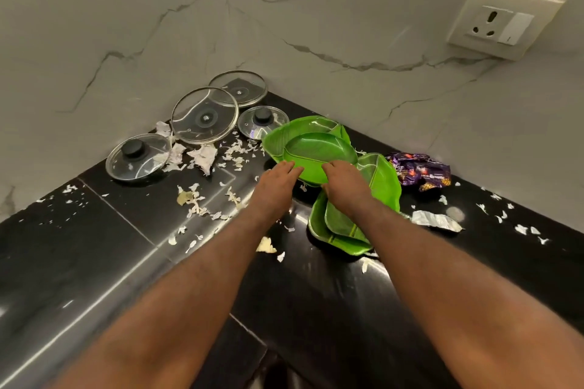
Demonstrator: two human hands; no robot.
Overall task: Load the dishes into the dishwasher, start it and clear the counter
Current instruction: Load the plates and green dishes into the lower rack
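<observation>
DESK: What's happening?

PHOTOGRAPHER: Below-left of a cream wall socket (502, 19), on a black stone counter (94, 262), the right hand (344, 181) curls its fingers round the near rim of the top green leaf-shaped plastic plate (316, 148). The left hand (278, 178) reaches that rim, grasp unclear. Best lifted level, with both hands.

DESK: Counts?

PHOTOGRAPHER: Four round glass lids (205, 115) farther left of the socket, at least four green plates (379, 177), one purple wrapper (417, 172).

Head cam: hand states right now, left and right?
Left hand: closed, pinching the near rim of the top green leaf-shaped plate.
Right hand: closed on the same plate's rim.
</observation>
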